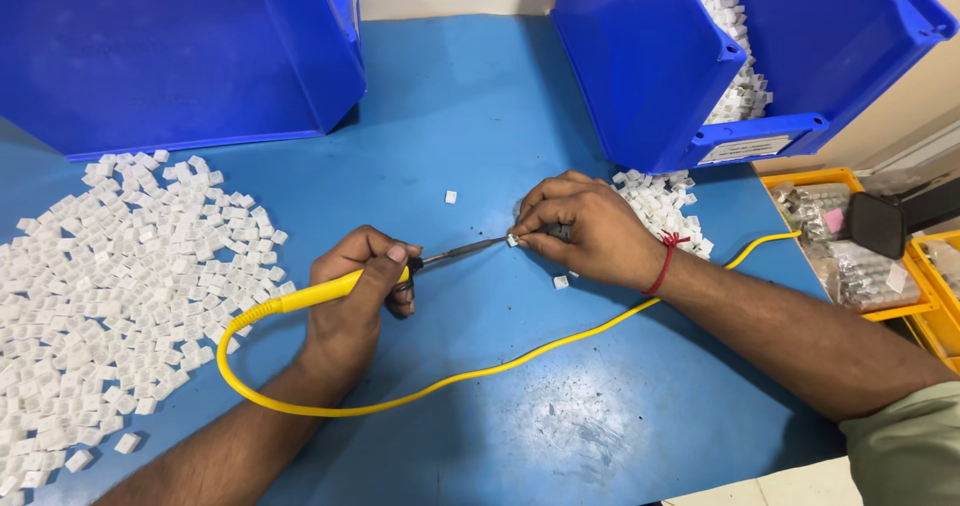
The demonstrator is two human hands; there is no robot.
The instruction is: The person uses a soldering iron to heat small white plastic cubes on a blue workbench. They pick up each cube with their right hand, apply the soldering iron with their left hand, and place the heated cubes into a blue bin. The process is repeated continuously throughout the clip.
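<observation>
Yellow cord [440,384] loops lowest in frame. Left hand [355,291], centre, grips yellow-handled soldering iron [330,288]; right hand [590,231] pinches one small white plastic piece [512,239] at its tip. Piece: likely light, stiff, best held by its sides. Left: white pile [120,276]. Top: blue bins [640,66].

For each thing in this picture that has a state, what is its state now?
left hand: closed around the yellow-handled tool
right hand: pinching a small white part at the tool's tip
right blue bin: tilted, holding white parts
left pile of white parts: spread loose on the table
yellow cable: slack, looped on the table
</observation>
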